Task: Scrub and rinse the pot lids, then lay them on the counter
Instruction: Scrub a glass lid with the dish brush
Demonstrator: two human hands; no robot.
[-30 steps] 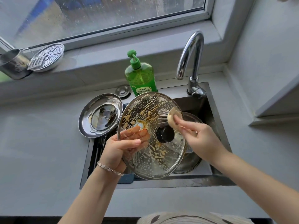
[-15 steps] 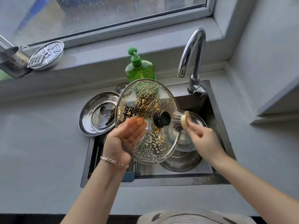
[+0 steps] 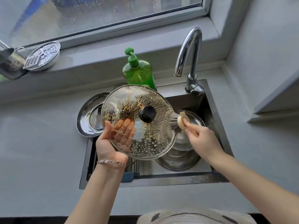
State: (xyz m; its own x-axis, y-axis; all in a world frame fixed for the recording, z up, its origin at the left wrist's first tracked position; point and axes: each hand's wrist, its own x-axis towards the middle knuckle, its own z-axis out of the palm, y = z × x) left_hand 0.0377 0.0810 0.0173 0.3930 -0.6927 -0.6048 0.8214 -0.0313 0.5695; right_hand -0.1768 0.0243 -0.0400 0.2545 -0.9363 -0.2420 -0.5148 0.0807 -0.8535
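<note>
Above the sink (image 3: 161, 181), the left hand (image 3: 110, 143) tilts the lid (image 3: 145, 97) — fingers flat beneath, thumb clamping the rim — so the right hand (image 3: 203, 139), pinching the brush (image 3: 181, 121), reaches its edge.

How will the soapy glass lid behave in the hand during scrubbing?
Probably slippery: suds and brown residue cover the glass lid, and the left hand grips only its rim. Likely stiff yet fragile, being glass held above the steel sink. The brush pressing its right edge could tilt it.
</note>
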